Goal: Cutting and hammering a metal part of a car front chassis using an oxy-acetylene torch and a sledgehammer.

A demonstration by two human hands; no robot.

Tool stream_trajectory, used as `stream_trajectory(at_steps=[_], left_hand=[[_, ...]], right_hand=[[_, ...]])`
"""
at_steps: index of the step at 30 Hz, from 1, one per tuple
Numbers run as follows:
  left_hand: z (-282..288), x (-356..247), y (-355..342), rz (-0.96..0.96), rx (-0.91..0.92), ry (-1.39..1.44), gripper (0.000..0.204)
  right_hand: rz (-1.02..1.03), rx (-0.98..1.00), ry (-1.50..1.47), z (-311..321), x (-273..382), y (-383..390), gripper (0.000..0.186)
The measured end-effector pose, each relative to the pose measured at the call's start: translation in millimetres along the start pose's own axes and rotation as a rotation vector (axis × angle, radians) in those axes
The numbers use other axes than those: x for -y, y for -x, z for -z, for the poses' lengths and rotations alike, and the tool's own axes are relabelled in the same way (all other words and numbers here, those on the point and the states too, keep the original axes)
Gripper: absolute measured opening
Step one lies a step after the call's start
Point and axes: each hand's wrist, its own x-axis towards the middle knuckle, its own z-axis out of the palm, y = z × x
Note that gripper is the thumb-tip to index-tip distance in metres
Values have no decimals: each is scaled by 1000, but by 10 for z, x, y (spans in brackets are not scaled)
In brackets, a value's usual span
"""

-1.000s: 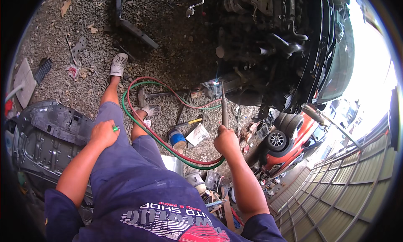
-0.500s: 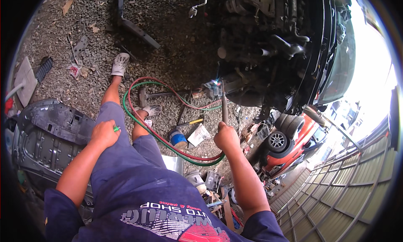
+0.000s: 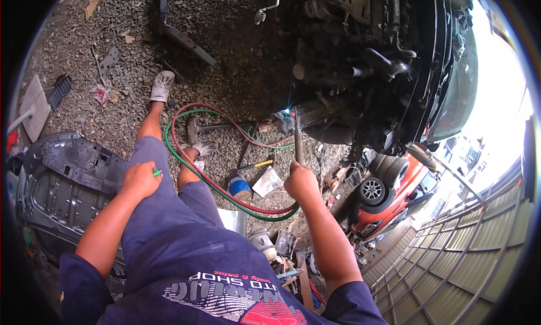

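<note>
My right hand (image 3: pixel 301 184) is wrapped round the handle of a gas torch (image 3: pixel 298 149). At the torch's tip a small bright blue-white flame (image 3: pixel 288 111) burns against the crumpled end of a metal rail (image 3: pixel 310 114) on the dark car's stripped front (image 3: pixel 349 60). A red and a green hose (image 3: pixel 209 193) loop across the gravel and run up near my right wrist. My left hand (image 3: pixel 140 181) rests closed on my left thigh, with a small green object, apparently a lighter (image 3: pixel 157 172), poking out of it.
On the gravel lie a sledgehammer (image 3: pixel 193 131), a blue-banded can (image 3: pixel 240 187), a yellow-handled tool (image 3: pixel 256 165) and a bent metal bar (image 3: pixel 186 45). A large dark car panel (image 3: pixel 73 178) is at left. Tyres (image 3: pixel 389 170) and a red car (image 3: pixel 386 204) stand at right.
My right hand and the torch have shifted slightly left, and the flame has moved a little left along the metal. My left hand stays on the thigh.
</note>
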Motion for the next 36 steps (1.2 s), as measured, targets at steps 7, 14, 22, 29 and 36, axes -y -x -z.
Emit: stream_trajectory(at_steps=[7, 14, 22, 29, 36], left_hand=[[12, -12, 10, -1, 2, 3, 33], [35, -24, 14, -1, 12, 2, 34], [23, -28, 16, 1, 15, -5, 35], [41, -43, 12, 2, 36, -14, 34], [-41, 9, -22, -16, 8, -10, 35]], right_hand=[[-4, 23, 15, 22, 37, -49, 32], [5, 12, 25, 1, -10, 11, 32], [13, -67, 3, -44, -102, 212, 30], [36, -71, -12, -47, -182, 352, 29], [34, -74, -32, -53, -224, 461, 27]])
